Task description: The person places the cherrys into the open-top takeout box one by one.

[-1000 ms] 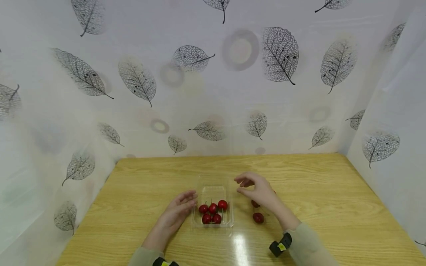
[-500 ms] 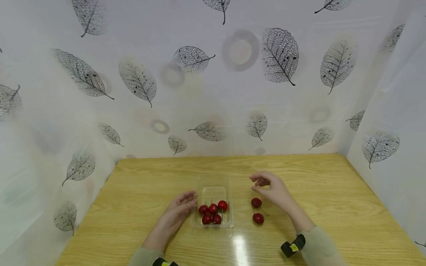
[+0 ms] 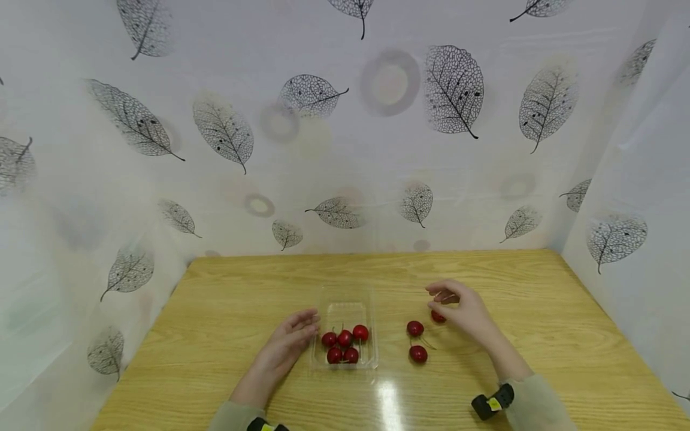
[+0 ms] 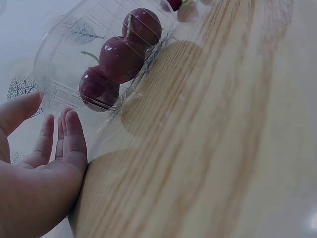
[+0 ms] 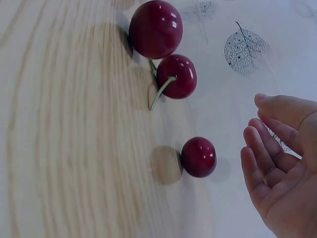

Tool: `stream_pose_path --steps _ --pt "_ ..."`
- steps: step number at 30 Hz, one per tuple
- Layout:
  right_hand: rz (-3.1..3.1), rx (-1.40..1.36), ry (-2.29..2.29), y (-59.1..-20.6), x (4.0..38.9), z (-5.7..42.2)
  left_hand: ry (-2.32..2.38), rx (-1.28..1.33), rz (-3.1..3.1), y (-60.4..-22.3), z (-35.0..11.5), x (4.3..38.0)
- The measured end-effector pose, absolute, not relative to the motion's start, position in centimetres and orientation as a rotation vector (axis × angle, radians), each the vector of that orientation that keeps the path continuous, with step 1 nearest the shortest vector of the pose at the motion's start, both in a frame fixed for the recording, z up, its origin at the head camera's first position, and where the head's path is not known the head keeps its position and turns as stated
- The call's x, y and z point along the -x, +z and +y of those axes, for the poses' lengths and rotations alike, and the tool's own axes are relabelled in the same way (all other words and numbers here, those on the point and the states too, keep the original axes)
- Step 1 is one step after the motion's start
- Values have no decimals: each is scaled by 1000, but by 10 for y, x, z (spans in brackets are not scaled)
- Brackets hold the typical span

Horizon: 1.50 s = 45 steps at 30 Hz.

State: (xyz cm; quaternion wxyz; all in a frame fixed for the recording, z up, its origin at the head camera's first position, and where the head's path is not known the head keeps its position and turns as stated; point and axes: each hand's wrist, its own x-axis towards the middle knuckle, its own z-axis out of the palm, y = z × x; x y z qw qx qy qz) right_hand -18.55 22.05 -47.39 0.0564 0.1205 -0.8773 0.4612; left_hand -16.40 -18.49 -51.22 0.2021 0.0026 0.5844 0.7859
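Observation:
My left hand [image 3: 283, 344] rests at the left side of a clear plastic box [image 3: 375, 338], its straight fingers right at the wall. Several dark red cherries [image 3: 345, 338] with stems lie in the near half of the box; the left wrist view shows some of these cherries [image 4: 122, 59] through the plastic. Over the table to the right, my right hand [image 3: 468, 311] hovers with loosely bent fingers around a single cherry [image 3: 438, 316], partly hidden by the thumb. In the right wrist view this cherry [image 5: 199, 157] sits apart from the fingertips, and nothing is between them.
Two more cherries, a farther one [image 3: 415, 328] and a nearer one [image 3: 418, 354], lie on the wooden table [image 3: 242, 287] between the box and my right hand. Leaf-patterned white sheeting [image 3: 377, 149] encloses the back and sides of the table.
My right hand has moved rightward, away from the box and past the two cherries, to the single cherry, now partly uncovered. The left hand and the box have stayed in place.

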Motion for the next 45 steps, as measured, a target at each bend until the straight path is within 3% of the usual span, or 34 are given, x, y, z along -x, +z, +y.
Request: stream_pose_path --steps 45 --pt "-2768 -317 1440 -503 175 246 2179 -14 1642 -512 -186 165"
